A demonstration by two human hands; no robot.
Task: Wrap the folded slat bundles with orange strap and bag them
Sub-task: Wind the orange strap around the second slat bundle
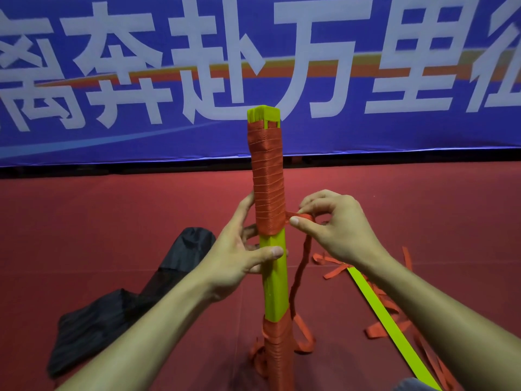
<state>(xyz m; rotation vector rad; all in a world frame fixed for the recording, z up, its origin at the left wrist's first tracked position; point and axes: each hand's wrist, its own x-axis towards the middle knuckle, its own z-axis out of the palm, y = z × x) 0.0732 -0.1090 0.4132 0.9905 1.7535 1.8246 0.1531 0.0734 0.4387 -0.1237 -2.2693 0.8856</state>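
Note:
A yellow-green folded slat bundle (275, 280) stands upright in the centre of the head view. Orange strap (267, 179) is wound tightly round its upper part, and more strap covers its lower end. My left hand (239, 258) grips the bare middle of the bundle, thumb across the front. My right hand (335, 227) pinches the loose strap just right of the wound section; from it the strap's tail (298, 280) hangs down twisted to the floor. A black bag (118, 303) lies crumpled on the floor at the left.
A single yellow-green slat (386, 323) lies diagonally on the red floor at the right, over tangled loose orange strap (377, 330). A blue banner (423, 131) with large white characters hangs across the back. Red carpet stretches on both sides.

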